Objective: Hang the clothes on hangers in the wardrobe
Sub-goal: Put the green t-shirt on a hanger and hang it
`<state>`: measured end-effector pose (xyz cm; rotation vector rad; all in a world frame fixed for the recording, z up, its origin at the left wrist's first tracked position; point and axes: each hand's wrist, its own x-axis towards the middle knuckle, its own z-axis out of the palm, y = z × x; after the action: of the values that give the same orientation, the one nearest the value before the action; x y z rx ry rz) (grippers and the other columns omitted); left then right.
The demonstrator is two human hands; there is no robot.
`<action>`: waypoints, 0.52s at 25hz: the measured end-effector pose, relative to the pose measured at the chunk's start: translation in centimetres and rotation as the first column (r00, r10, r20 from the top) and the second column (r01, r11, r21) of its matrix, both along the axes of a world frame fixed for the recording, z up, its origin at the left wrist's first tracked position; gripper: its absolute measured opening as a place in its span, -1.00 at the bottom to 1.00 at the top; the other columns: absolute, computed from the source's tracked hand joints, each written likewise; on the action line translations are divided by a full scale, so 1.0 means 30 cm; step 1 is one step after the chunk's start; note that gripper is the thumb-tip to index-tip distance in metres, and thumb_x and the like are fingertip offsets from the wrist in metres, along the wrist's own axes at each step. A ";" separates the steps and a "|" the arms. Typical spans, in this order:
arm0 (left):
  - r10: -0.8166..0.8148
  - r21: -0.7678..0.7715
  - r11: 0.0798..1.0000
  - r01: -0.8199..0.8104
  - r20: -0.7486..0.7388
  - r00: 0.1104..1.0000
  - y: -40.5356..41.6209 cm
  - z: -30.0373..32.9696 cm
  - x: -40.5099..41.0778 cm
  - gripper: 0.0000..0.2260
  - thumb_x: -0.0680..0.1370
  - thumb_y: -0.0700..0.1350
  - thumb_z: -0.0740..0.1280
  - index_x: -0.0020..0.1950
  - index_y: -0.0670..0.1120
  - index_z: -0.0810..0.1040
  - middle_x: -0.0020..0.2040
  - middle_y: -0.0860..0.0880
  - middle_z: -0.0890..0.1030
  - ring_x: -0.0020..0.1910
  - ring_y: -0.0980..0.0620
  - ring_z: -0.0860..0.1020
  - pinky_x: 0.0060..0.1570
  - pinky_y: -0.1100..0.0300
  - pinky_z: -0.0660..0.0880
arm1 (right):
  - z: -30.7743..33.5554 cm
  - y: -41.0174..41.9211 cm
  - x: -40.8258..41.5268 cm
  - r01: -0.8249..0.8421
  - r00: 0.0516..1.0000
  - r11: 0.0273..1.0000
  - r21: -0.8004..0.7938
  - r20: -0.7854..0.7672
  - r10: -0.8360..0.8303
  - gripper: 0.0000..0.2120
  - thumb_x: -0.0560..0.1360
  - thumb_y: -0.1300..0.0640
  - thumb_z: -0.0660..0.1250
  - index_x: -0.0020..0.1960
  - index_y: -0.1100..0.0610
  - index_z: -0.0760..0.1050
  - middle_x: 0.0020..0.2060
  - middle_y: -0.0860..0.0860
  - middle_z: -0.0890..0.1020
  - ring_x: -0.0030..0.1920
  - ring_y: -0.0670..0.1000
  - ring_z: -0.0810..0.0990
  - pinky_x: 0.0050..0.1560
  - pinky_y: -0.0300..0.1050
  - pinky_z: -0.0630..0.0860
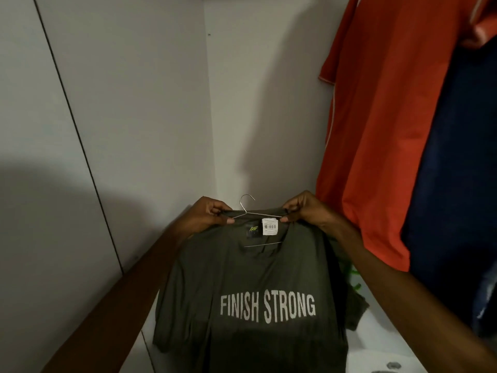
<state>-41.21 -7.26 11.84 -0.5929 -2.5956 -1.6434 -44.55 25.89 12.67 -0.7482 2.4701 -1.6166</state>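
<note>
Your left hand [212, 214] and right hand [301, 208] each pinch the collar of the olive tee [250, 278] ("FINISH STRONG" print), w/ wire hanger [248, 208] inside the neck. Tee held low inside wardrobe, left of the hung orange shirt [376, 117] and navy garment [451, 170].

The T-shirt [250, 292] at lower centre is dark olive with white letters. The hanger [248, 208] is silver. At right hang an orange shirt [376, 130] and a navy garment [451, 184].
</note>
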 end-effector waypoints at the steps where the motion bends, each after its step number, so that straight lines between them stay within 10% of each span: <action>1: -0.016 0.000 1.000 0.016 -0.004 1.000 -0.002 0.019 0.017 -0.75 0.46 -0.22 0.57 0.12 -0.21 0.70 0.00 -0.16 0.74 0.05 -0.19 0.70 0.13 0.02 0.61 | 0.028 0.001 0.035 0.007 1.000 1.000 -0.009 -0.025 -0.007 -0.79 0.39 0.42 0.53 0.02 0.32 0.70 -0.15 0.14 0.76 -0.22 -0.05 0.72 -0.16 -0.25 0.61; 13: -0.129 -0.168 0.980 0.104 -0.146 0.981 0.045 0.234 0.222 -0.86 0.49 -0.10 0.55 -0.03 -0.15 0.76 -0.13 -0.09 0.74 -0.07 -0.07 0.69 0.00 0.20 0.59 | 0.229 0.164 0.449 -0.095 0.995 0.986 0.136 0.017 0.093 -0.36 0.36 0.52 0.49 0.39 0.22 0.50 0.23 0.12 0.67 0.26 0.08 0.65 0.26 0.00 0.60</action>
<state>-34.57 -5.90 18.86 -0.8602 -2.6382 -1.3608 -31.08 30.81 19.55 -0.8204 2.4673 -1.3996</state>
